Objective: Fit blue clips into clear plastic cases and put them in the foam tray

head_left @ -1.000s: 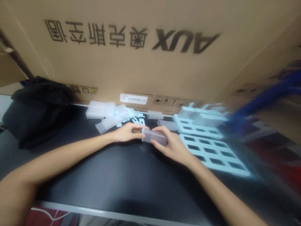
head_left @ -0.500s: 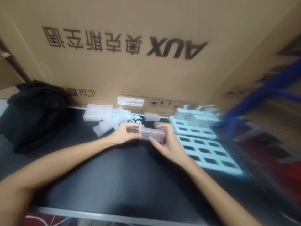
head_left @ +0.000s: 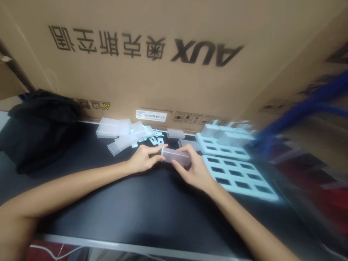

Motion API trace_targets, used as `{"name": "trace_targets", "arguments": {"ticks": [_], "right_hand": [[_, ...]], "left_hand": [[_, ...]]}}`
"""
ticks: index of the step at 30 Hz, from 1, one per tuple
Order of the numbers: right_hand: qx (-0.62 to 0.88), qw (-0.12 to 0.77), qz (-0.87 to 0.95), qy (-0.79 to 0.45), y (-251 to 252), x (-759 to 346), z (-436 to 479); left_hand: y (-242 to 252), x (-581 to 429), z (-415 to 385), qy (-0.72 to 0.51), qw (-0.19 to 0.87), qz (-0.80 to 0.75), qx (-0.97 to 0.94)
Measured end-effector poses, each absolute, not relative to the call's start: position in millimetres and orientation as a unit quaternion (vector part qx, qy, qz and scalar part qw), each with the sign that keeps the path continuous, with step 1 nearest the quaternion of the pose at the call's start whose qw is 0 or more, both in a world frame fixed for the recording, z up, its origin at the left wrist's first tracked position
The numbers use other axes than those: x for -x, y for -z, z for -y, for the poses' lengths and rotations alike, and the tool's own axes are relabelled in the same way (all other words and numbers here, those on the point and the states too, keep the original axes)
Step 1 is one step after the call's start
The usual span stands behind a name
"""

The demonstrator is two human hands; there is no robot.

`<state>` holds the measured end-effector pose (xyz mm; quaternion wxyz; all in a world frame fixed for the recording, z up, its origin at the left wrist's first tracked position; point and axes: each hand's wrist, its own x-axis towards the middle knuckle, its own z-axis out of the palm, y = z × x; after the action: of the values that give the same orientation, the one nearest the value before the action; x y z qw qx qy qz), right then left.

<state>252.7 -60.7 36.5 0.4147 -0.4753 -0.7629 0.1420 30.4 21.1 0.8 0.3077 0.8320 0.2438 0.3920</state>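
A translucent rectangular tube (head_left: pixel 178 156) lies sideways between my two hands above the black table. My right hand (head_left: pixel 192 165) is wrapped round its right end, thumb in front. At the left end, where a light blue piece (head_left: pixel 162 150) shows, my left hand (head_left: pixel 148 156) pinches with fingers and thumb. Behind my left hand are several translucent tubes (head_left: pixel 127 139) in a loose pile, with small light blue parts (head_left: pixel 160 140) beside them. Two more translucent tubes (head_left: pixel 175 133) lie just behind the held one.
Two light blue racks with rectangular openings (head_left: pixel 236 170) are on the right, the rear one bearing several tubes. Black cloth (head_left: pixel 40 130) is heaped at the left. A large cardboard box (head_left: pixel 122 79) stands along the back, and a blue frame (head_left: pixel 304 105) rises at the right.
My left hand's fingers have drawn closer together at the tube's left end. The tube and my right hand have hardly moved. The view has shifted slightly.
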Motion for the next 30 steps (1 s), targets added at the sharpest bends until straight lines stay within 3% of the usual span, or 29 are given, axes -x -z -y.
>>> {"name": "trace_targets", "arguments": {"ticks": [6,10,13,15,18,20,25,30], "right_hand": [[0.465,0.398,0.771,-0.174,-39,-261,59],[0.432,0.389,0.778,-0.237,-44,-267,45],[0.456,0.363,0.795,-0.171,-46,-260,21],[0.485,0.265,0.829,-0.083,-48,-250,2],[0.506,0.099,0.857,0.013,-54,-234,-24],[0.530,0.041,0.846,0.041,-58,-224,-39],[0.578,-0.016,0.814,0.050,-66,-210,-71],[0.596,-0.035,0.802,0.037,-65,-202,-92]], "left_hand": [[-6,-30,-13,-0.410,0.277,-0.191,-0.848],[-24,-24,-26,-0.531,0.233,-0.154,-0.800],[-34,-16,-44,-0.657,0.189,-0.174,-0.708],[-32,-11,-52,-0.683,0.165,-0.184,-0.688],[-22,-6,-53,-0.637,0.164,-0.202,-0.725],[-15,-6,-48,-0.587,0.174,-0.201,-0.765],[-7,-10,-33,-0.476,0.153,-0.146,-0.853],[-4,-13,-30,-0.425,0.040,-0.072,-0.902]]}}
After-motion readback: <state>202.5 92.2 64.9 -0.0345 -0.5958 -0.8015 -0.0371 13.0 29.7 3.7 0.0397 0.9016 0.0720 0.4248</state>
